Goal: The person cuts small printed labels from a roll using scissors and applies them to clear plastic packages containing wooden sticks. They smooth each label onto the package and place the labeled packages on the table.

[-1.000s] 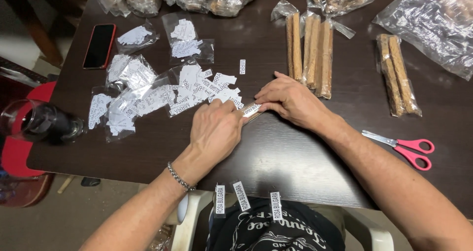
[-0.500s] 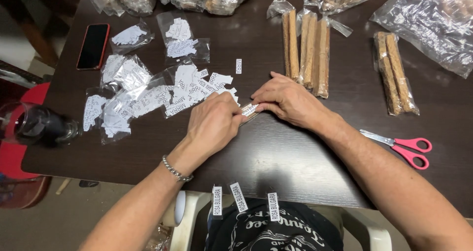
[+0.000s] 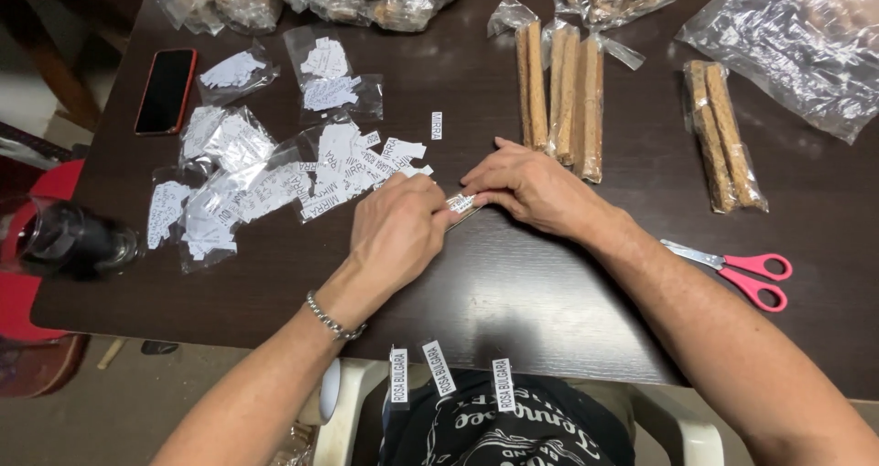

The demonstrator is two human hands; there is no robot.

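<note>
White paper label (image 3: 460, 201): a small printed strip pinched between both hands above the dark wooden table (image 3: 513, 283), with a thin clear sleeve edge just under it (hard to make out).
Left hand (image 3: 396, 233): fingers curled together, tips closed on the strip's left end; a metal chain bracelet (image 3: 333, 318) sits at the wrist.
Right hand (image 3: 536, 189): fingers together and bent, thumb and forefinger clamped on the strip's right end, knuckles up.
Beyond the left fingertips: a heap of loose paper labels (image 3: 352, 168), some in small clear bags (image 3: 229, 146), spreads away to the left; one single label (image 3: 436, 124) lies apart, past the fingers of both hands.
Beyond the right fingertips: long tan sticks in clear wrappers (image 3: 560, 95) lie side by side, just past the knuckles.
Farther right of the right hand: a wrapped pair of sticks (image 3: 721, 136), then a large clear bag (image 3: 801, 45).
Beside the right forearm: pink-handled scissors (image 3: 742, 272), blades together.
Far left of the left hand: a red-cased phone (image 3: 167, 91), face up.
Table's near edge, behind both wrists: three label strips (image 3: 438, 373) stuck along it.
</note>
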